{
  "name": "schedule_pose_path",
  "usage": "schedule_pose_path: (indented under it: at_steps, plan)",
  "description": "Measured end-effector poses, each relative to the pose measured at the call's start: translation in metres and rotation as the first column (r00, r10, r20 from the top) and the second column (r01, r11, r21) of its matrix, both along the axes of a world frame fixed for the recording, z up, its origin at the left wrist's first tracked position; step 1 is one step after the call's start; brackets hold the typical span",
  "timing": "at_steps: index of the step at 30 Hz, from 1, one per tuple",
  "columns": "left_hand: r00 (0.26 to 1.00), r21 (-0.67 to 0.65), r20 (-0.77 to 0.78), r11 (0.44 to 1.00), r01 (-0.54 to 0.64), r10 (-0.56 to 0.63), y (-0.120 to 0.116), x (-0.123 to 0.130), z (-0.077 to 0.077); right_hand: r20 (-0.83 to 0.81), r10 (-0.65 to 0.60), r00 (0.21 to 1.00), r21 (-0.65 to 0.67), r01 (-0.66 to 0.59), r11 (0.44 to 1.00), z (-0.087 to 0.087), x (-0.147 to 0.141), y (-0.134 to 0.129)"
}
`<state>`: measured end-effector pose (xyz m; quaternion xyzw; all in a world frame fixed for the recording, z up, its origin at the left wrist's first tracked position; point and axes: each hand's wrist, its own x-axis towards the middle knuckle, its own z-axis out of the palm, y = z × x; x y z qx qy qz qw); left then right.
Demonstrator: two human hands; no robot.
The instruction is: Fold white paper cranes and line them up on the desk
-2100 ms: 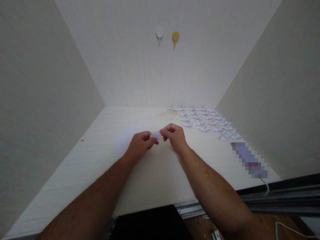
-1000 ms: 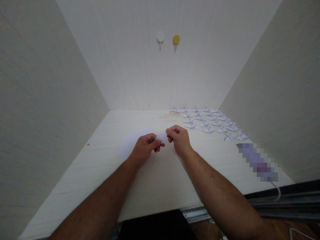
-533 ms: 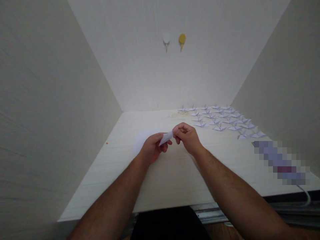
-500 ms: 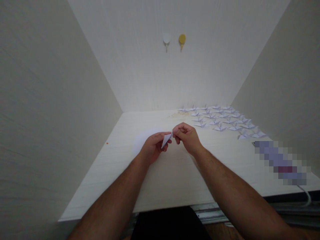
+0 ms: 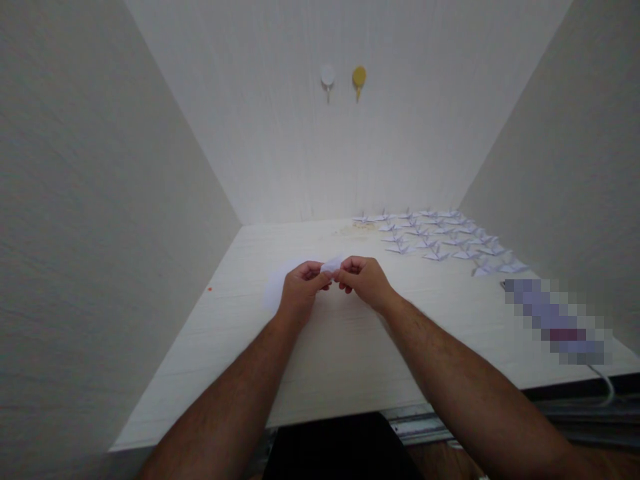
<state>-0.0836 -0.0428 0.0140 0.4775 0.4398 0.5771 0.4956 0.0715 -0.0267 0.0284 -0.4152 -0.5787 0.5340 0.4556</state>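
A small folded white paper (image 5: 331, 266) is held between my two hands above the middle of the table. My left hand (image 5: 305, 287) pinches its left side, with the thumb towards me. On the right side, my right hand (image 5: 364, 279) grips it between thumb and fingers. The fingertips of both hands are close together. Behind my left hand lies white paper (image 5: 275, 285), partly hidden by that hand. Several folded white paper cranes (image 5: 436, 253) stand in rows at the back right of the table.
The white table (image 5: 240, 347) has walls on three sides. A blurred-out object (image 5: 550, 320) with a cable (image 5: 609, 387) lies at the right edge. A small orange speck (image 5: 210, 289) is at the left. White (image 5: 327, 77) and yellow hooks (image 5: 359, 77) are on the back wall.
My left hand has turned, its thumb now towards me, and the held paper has gone from slanting downwards to lying more level. Both hands grip it closer together. The view has shifted slightly.
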Motion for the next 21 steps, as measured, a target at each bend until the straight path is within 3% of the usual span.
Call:
schedule_pose_path:
  at_steps: [6,11,15,21]
  plan:
    - [0.999,-0.021,-0.019,0.999,-0.033,0.032,0.0006,-0.0006,0.0012,0.150,-0.022,0.988,0.093,0.008,0.996,0.0027,0.0034,-0.0005]
    - [0.999,-0.056,0.022,0.998,-0.034,0.036,-0.0013,0.0023,0.0036,0.172,-0.030,0.985,0.108,0.011,0.994,0.0026,0.0062,0.0006]
    - [0.998,-0.074,-0.031,0.996,-0.057,0.054,-0.0031,0.0036,0.0066,0.177,-0.038,0.984,0.100,0.020,0.995,0.0002,0.0065,0.0029]
    - [0.989,-0.087,-0.138,0.996,0.036,-0.048,-0.0045,0.0014,0.0075,0.220,-0.050,0.974,0.149,0.017,0.989,-0.0032,0.0063,0.0041]
